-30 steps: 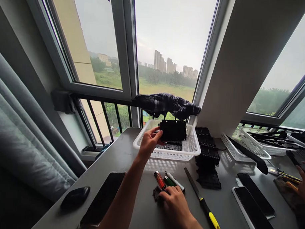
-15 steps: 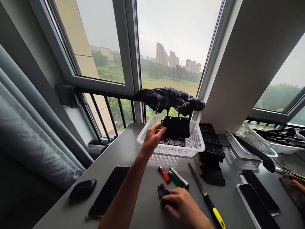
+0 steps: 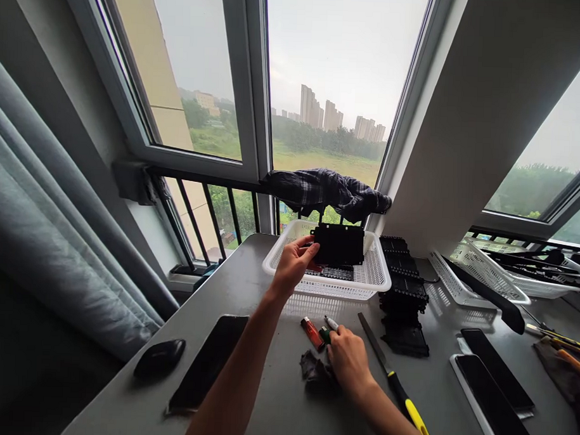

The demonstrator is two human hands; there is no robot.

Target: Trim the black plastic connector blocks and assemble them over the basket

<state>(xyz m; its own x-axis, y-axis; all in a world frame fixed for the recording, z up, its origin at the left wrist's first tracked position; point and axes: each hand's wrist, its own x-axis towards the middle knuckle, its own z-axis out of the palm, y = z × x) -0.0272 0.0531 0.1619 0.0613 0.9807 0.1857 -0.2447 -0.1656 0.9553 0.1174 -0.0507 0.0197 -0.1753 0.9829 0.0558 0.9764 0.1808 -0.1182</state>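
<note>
My left hand (image 3: 293, 265) pinches the left edge of a flat black plastic plate (image 3: 340, 244) with toothed edges. It holds this plate upright above a white plastic basket (image 3: 269, 264), in which more black ribbed pieces (image 3: 338, 273) lie. On the desk, my right hand (image 3: 349, 362) has its fingers closed over a white marker (image 3: 332, 323), whose front end sticks out past them. A green lighter (image 3: 324, 335) is partly covered by that hand, and a red lighter (image 3: 312, 333) lies just left. A crumpled dark cloth (image 3: 315, 372) rests beside the right wrist.
Stacked black plates (image 3: 404, 288) stand right of the basket. A file (image 3: 393, 376) with a yellow-black handle lies right of my hand. Phones (image 3: 495, 399) are farther right, a dark phone-like slab (image 3: 209, 364) and a mouse (image 3: 160, 357) left. More baskets (image 3: 483, 275) stand at the back right.
My right hand has let go of the dark cloth and moved forward and right onto the marker and green lighter. My left hand still holds the black plate over the basket.
</note>
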